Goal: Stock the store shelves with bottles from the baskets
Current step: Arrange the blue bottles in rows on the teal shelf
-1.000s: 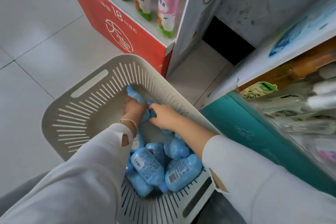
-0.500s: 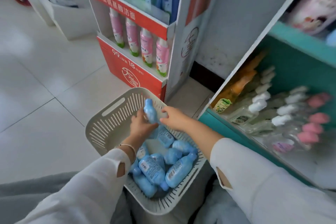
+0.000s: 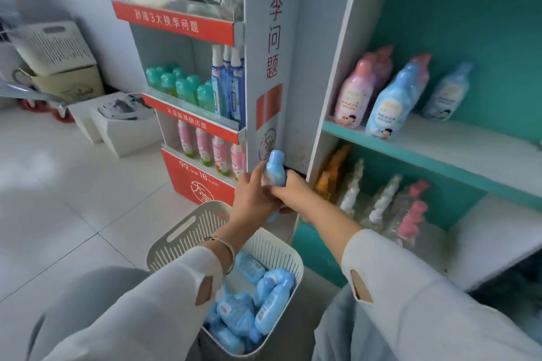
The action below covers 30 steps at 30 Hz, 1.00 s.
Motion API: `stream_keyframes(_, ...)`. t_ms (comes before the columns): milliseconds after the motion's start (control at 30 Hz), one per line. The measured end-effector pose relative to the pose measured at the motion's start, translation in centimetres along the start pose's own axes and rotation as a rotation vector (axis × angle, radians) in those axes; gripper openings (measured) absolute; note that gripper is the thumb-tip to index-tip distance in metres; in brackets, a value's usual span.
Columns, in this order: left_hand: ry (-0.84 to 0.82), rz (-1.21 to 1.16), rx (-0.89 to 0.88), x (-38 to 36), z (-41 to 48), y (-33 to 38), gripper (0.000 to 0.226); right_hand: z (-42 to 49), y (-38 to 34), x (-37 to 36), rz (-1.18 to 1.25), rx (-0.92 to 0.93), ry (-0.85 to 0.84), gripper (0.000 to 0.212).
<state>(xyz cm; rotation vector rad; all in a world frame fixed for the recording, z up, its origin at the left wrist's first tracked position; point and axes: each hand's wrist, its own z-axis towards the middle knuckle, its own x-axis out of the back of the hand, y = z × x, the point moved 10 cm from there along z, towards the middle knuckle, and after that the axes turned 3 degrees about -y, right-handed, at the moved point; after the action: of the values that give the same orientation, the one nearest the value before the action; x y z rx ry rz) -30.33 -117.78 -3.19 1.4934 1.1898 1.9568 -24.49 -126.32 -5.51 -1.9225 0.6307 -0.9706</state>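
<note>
Basket (image 3: pixel 187 239), near, left of centre: blue bottles (image 3: pixel 264 308) inside. Above it, left hand (image 3: pixel 252 199) curled round upright blue bottle (image 3: pixel 274 169). Right hand (image 3: pixel 293 193) grips its lower part; possibly a second beneath, obscured. Teal shelf (image 3: pixel 454 141) right, part-stocked.

White tile floor (image 3: pixel 88 214) carries slotted basket (image 3: pixel 202 217), red-trim display stand (image 3: pixel 272 67) & white boxes (image 3: pixel 126 129). Teal unit, mid shelf (image 3: pixel 469 141): pink bottles (image 3: pixel 356 94) + blue bottles (image 3: pixel 393 102) upright at left end. Btm shelf (image 3: pixel 492 231): pump bottles (image 3: pixel 378 202), clustered left.
</note>
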Motion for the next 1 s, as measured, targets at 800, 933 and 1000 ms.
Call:
stream_keyframes(800,-0.301,-0.013,-0.378,-12.2,3.6,27.3,0.062,-9.6,-3.0,33.2,0.28,0.362,0.613,0.057)
stream_keyframes(933,-0.426,0.172,-0.37,-16.4,4.8,29.0,0.054,-8.0,-1.6,35.8,0.056,0.266,0.66,0.063)
stream_keyframes(1000,-0.449,0.197,-0.349,-17.8,5.9,29.3,0.048,-6.9,-1.4,36.8,-0.048,0.233,0.668,0.066)
